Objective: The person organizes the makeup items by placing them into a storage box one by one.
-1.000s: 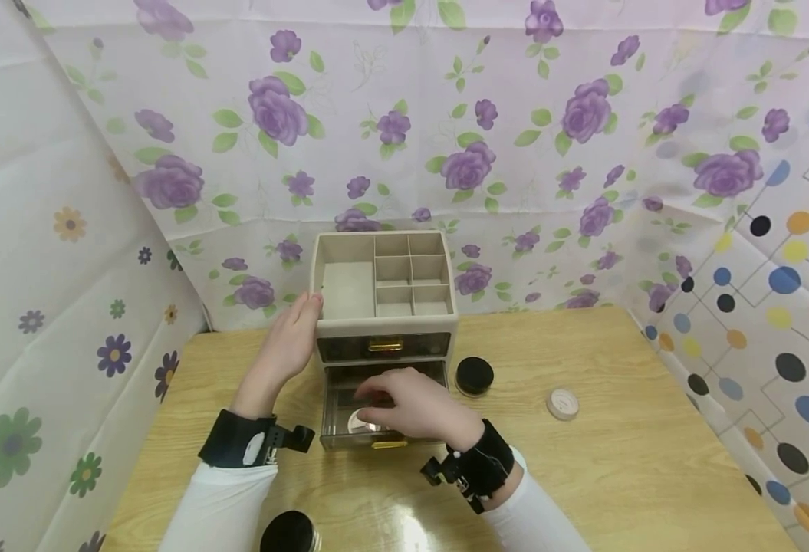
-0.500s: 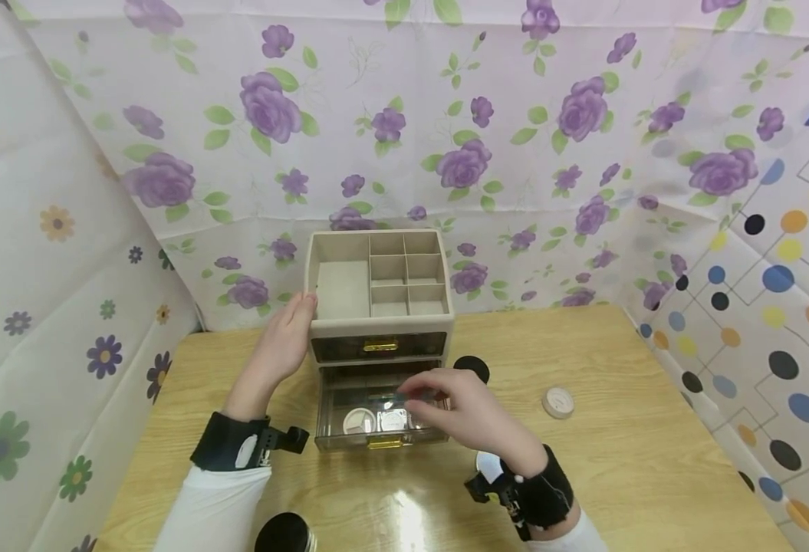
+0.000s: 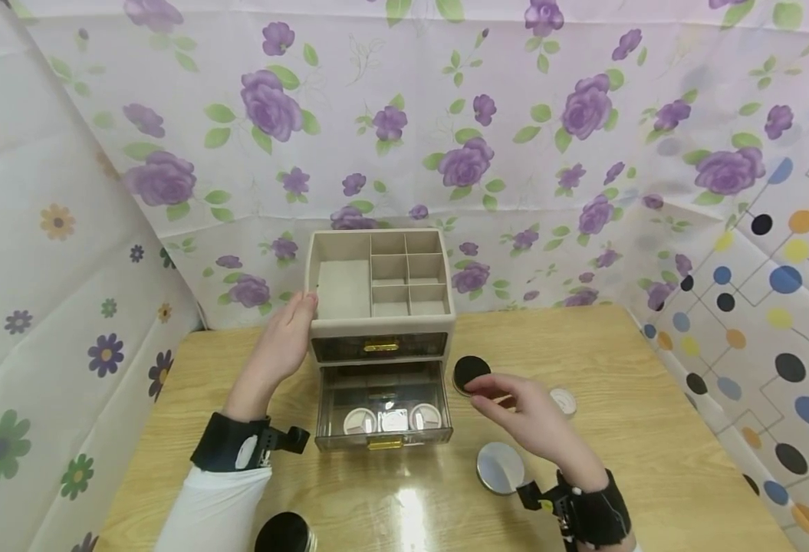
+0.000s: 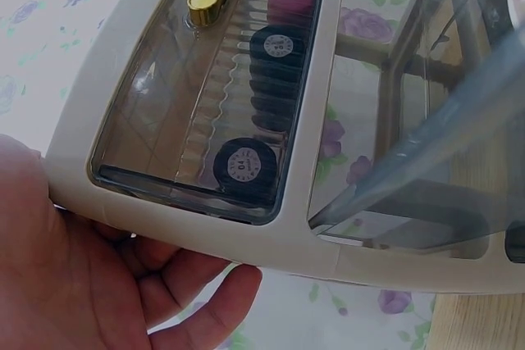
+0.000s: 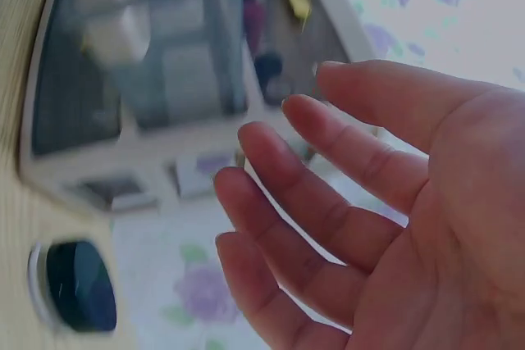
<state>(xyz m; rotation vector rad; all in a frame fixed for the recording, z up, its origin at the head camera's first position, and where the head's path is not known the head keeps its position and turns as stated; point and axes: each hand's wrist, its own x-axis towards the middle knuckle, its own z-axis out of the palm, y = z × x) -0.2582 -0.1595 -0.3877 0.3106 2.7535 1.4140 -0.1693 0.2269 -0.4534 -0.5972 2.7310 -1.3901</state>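
A beige cosmetics organizer (image 3: pixel 321 326) stands on the table with its lower clear drawer (image 3: pixel 338 443) pulled out. Near the drawer's front lie two round pale compacts, one at the left (image 3: pixel 359 421) and one at the right (image 3: pixel 425 417), with a squarish pale item (image 3: pixel 393 420) between them. My left hand (image 3: pixel 281 345) rests against the organizer's left side, fingers loosely bent along it in the left wrist view. Right of the drawer, my right hand (image 3: pixel 524 410) hovers with fingers spread and nothing in them, its fingertips near a black-lidded round jar (image 3: pixel 471 374).
A silver round disc (image 3: pixel 500 468) lies by my right wrist. Partly behind that hand is a small white round case (image 3: pixel 564 400). Another black-lidded jar (image 3: pixel 285 533) stands near the front edge. Dark round containers (image 4: pixel 244 165) show inside the shut upper drawer. Floral cloth (image 3: pixel 376 115) hangs behind.
My right hand has left the drawer and moved right, uncovering the pale items inside and the silver disc. The left hand keeps its place on the organizer.
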